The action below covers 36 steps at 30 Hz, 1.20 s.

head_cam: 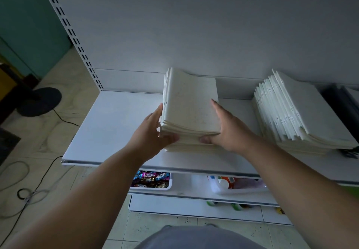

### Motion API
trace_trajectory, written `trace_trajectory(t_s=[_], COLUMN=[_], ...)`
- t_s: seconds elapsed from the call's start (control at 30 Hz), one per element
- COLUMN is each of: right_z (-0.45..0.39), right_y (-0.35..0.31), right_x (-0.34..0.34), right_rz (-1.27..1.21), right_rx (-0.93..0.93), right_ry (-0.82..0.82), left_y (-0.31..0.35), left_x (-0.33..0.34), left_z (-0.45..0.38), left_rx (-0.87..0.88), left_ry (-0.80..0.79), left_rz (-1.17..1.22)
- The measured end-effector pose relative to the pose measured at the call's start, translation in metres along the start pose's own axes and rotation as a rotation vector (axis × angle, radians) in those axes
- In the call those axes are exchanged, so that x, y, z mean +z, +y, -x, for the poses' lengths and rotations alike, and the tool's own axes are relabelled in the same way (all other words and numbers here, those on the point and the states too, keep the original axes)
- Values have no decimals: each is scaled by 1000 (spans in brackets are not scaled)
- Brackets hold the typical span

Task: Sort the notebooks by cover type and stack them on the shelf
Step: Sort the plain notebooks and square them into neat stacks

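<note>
On the white shelf (116, 116) I count two stacks of pale notebooks. At twelve o'clock sits the centre stack (189, 110), clasped from both sides: my left hand (153, 130) grips its left edge, thumb on the near corner, and my right hand (226, 130) grips its right edge. At two o'clock, apart, lies the fanned stack (303, 112), untouched
</note>
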State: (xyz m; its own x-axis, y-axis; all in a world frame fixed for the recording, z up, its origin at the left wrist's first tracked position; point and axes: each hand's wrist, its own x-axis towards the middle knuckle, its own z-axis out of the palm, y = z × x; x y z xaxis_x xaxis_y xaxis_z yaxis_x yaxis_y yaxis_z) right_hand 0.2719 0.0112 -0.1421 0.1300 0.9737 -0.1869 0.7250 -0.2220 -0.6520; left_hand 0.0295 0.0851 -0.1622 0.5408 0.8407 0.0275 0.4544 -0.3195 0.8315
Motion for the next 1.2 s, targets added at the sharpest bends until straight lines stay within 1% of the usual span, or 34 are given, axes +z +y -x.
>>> trace_trajectory(t_s=[0.1, 0.23, 0.37, 0.43, 0.57, 0.63, 0.7, 0.77, 0.8, 0.87, 0.97, 1.07, 1.2], right_z=[9, 15, 14, 12, 6, 5, 7, 10, 10, 10, 7, 4, 5], right_y=[4, 6, 10, 10, 10, 12, 14, 19, 22, 23, 22, 17, 16], right_x=[7, 15, 16, 15, 11, 11, 15, 23, 26, 30, 32, 39, 45], right_rz=[-34, -22, -42, -30, -20, -3, -55, -130, -122, -95, -141, -140, -146], right_rx=[21, 33, 35, 41, 34, 16, 9, -20, -35, -34, 11, 50, 84], right_ry=[8, 87, 121, 116, 143, 138, 108, 77, 78, 111, 163, 247, 295], left_y=[-9, -16, -21, -23, -21, -20, -22, -25, -26, -24, -20, -16, -15], left_x=[4, 14, 9, 8, 12, 12, 15, 20, 23, 25, 20, 12, 6], left_z=[7, 8, 2, 0, -6, -6, -3, 1, 4, 6, 4, -2, -5], left_rx=[12, 0, 32, 35, -39, -61, -82, -84, -76, -70, -67, -100, -103], left_ry=[-41, 67, -3, -2, 41, 39, 24, 15, 20, 50, 66, 101, 72], left_rz=[-53, -103, -125, -148, -162, -153, -128, -151, -179, -228, -267, -276, -288])
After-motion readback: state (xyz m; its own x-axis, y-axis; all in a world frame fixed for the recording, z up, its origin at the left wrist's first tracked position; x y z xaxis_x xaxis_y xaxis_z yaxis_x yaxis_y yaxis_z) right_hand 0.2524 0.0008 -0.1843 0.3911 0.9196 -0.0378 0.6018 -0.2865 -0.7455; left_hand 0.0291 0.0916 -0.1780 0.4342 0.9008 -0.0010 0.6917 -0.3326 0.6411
